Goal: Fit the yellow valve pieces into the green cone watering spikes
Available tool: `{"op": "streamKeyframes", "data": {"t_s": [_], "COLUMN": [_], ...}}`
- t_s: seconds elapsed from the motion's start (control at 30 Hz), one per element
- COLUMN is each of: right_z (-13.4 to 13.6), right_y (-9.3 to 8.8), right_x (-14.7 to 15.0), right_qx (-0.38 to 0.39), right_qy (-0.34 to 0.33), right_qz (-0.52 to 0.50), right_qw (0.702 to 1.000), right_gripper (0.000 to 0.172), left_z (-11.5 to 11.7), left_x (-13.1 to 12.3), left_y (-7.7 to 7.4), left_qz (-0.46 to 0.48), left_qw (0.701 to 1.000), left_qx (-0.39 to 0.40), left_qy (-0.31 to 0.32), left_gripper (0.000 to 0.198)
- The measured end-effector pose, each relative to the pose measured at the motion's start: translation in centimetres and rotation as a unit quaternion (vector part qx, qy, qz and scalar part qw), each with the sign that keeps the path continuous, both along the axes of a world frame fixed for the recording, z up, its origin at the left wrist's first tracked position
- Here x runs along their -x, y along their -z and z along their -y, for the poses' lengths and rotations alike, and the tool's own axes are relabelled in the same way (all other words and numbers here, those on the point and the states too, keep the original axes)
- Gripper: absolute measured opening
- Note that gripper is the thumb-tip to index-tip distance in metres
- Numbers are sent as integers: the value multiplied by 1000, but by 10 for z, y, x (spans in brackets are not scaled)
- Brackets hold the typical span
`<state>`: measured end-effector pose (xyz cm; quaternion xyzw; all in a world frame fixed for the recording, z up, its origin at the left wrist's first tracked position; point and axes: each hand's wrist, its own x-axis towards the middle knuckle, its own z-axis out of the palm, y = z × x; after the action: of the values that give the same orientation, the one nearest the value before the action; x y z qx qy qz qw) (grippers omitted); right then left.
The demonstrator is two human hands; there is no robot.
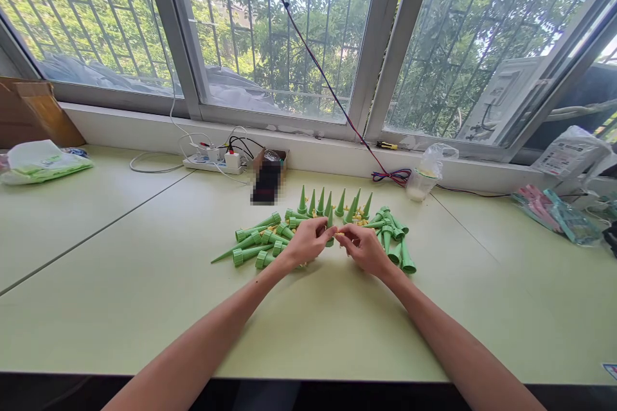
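Note:
My left hand (pixel 308 241) is closed on a green plastic watering spike (pixel 330 216), which stands point up between thumb and fingers. Close against it, my right hand (pixel 365 248) pinches a small yellow piece (pixel 340 234) at the spike's side; the fingers partly cover it. Behind my hands, several green spikes (pixel 340 204) stand upright in a loose row, with small yellow pieces among them. More spikes with ribbed caps (pixel 250 241) lie in a pile beside my left hand. Another heap of spikes (pixel 396 250) lies to the right of my right hand.
Along the windowsill are a power strip (pixel 212 163) with plugs and cables, a small box (pixel 270 173), a coiled cable (pixel 393 176) and a plastic cup (pixel 421 185) with a bag. Packages (pixel 45 162) lie far left, plastic bags (pixel 559 215) far right.

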<state>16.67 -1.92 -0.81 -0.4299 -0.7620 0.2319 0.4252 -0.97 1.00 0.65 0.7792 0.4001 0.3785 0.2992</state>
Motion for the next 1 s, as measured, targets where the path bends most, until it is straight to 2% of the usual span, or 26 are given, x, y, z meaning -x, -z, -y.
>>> {"op": "streamKeyframes", "data": {"t_s": [0.3,0.57,1.0], "right_z": [0,-1,-1], "right_y": [0,2,2], "right_x": [0,-1,-1], "right_qx": [-4,4,13], "right_qy": [1,0,-3], "right_qz": [2,11,-10], "right_qw": [1000,1000,1000], "right_gripper": [24,30,22], "left_z": [1,1,1], "left_x": [0,0,-1], "left_y": [-1,-1,-1], "left_qz": [3,-1,-5], "left_qw": [1000,1000,1000], "left_qx": [0,2,-4], "left_qy": [4,0,3], "left_gripper": [40,39,39]}}
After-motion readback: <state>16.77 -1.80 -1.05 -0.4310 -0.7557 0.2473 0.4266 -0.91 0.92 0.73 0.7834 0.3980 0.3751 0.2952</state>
